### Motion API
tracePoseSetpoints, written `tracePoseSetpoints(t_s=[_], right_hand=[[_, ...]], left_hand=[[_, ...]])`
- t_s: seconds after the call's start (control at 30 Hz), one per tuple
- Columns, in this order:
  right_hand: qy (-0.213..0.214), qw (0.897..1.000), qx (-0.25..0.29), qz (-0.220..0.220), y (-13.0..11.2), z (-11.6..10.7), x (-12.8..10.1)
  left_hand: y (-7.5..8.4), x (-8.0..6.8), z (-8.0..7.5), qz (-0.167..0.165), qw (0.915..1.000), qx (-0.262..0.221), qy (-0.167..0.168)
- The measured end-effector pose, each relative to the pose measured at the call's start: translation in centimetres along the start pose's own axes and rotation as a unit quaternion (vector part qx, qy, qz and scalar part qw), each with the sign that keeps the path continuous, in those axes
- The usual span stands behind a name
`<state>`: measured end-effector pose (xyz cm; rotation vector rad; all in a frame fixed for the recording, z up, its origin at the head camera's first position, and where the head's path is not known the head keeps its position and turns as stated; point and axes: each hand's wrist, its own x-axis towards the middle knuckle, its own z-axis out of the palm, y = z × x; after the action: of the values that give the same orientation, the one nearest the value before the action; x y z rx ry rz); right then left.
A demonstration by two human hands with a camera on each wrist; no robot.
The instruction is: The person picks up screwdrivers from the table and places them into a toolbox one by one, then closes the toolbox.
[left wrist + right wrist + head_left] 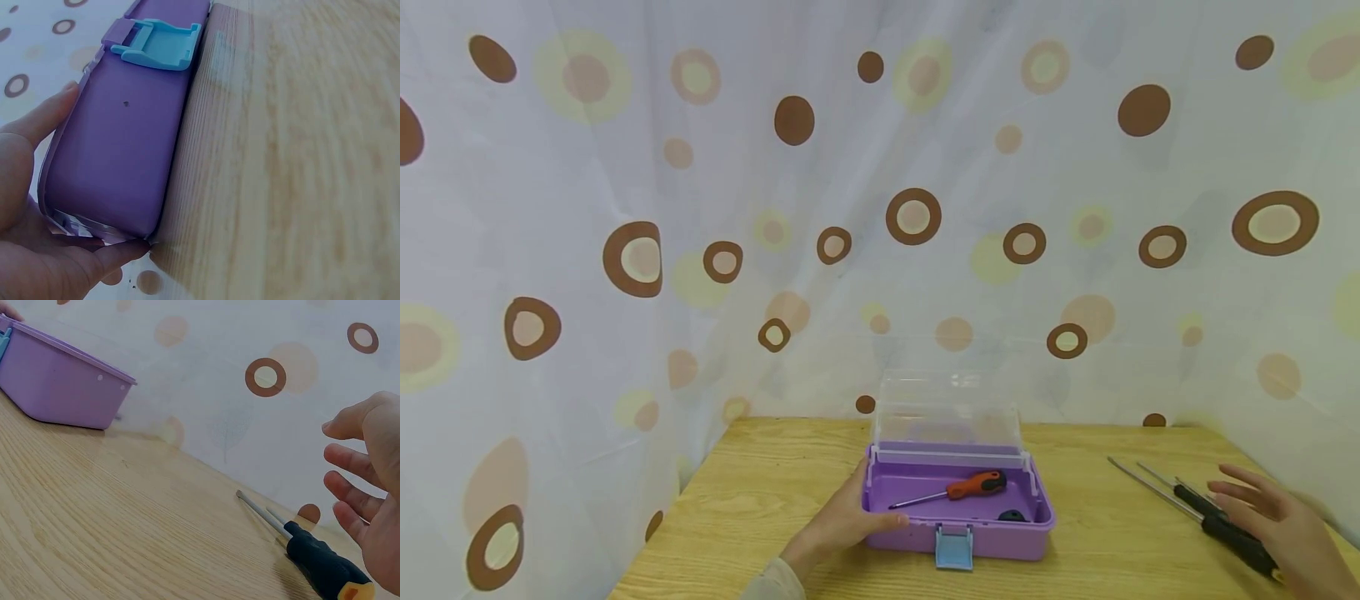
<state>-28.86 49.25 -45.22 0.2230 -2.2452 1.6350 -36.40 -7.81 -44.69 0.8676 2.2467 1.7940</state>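
A purple box (957,533) with a raised clear lid (947,412) and a light blue latch (954,547) sits on the wooden table (752,508). Inside it lie an orange-and-black screwdriver (955,488) and a small dark item (1012,516). My left hand (842,521) grips the box's left end (112,156), thumb on the rim, fingers underneath. My right hand (1273,517) hovers with fingers spread just above black-handled screwdrivers (1213,521) lying on the table at the right; one black handle with a yellow end (325,569) lies below the palm (375,506).
A spotted curtain (880,208) hangs close behind and beside the table. The table's front left edge (647,558) and right corner lie near the hands. Bare wood stretches between the box and the screwdrivers (1097,533).
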Motion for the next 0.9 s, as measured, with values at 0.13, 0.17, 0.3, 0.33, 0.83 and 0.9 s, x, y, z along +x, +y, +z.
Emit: tracePoseSetpoints(t_s=[0.13, 0.17, 0.3, 0.33, 0.83, 0.9], right_hand=[[0.042, 0.994, -0.090, 0.042, 0.5, -0.4, 0.2], [0.049, 0.993, -0.097, 0.046, 0.7, -0.4, 0.3], [0.065, 0.988, -0.124, 0.059, 1.3, -0.8, 0.2], [0.066, 0.988, -0.131, 0.057, 1.5, -0.9, 0.2], [-0.027, 0.944, -0.325, 0.057, 3.3, -1.4, -0.2], [-0.051, 0.932, -0.354, 0.057, 3.4, -1.4, -0.3]], left_hand=[[0.0, -0.1, 0.0, -0.004, 1.0000, 0.001, 0.002], [0.1, -0.1, 0.1, -0.005, 1.0000, -0.001, 0.002], [0.1, -0.1, 0.1, -0.002, 1.0000, -0.004, 0.003], [0.2, -0.1, 0.1, -0.002, 1.0000, -0.006, 0.003], [0.2, -0.1, 0.0, -0.001, 1.0000, -0.007, -0.003], [0.2, -0.1, 0.0, 0.003, 0.9999, -0.014, -0.006]])
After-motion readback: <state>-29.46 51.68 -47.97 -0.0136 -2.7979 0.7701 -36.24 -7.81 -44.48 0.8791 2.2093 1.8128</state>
